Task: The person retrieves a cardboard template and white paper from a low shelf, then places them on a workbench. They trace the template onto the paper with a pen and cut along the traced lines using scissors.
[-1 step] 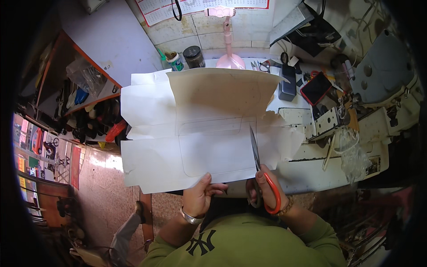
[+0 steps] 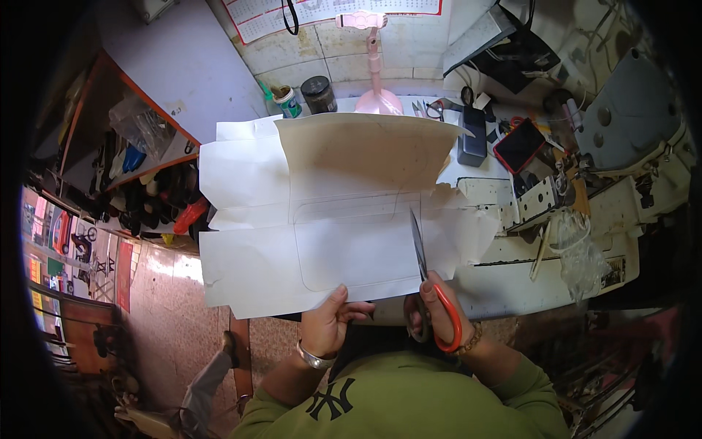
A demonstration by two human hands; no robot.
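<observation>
A large sheet of white paper [image 2: 351,249] with creases and a pencilled, round-cornered outline spreads across the table in front of me. Its far part curls up, showing a shaded beige face. My left hand [image 2: 329,322] pinches the near edge, thumb on top and the other fingers partly under it. In my right hand [image 2: 437,307] is a pair of scissors [image 2: 448,322] with an orange-red handle loop. Their blades point away from me, over the paper's right part near the drawn line. The blades look close together; whether they touch the paper I cannot tell.
A pink stand [image 2: 376,80], a dark-lidded jar [image 2: 319,94] and a phone [image 2: 519,145] are at the back. A sewing machine [image 2: 629,117] occupies the right, near a clear plastic bag [image 2: 581,256]. Shelves [image 2: 139,139] hold shoes at left. Someone's leg [image 2: 205,384] shows lower left.
The person at the lower left has shifted slightly. My hands, the scissors and the paper show almost no movement.
</observation>
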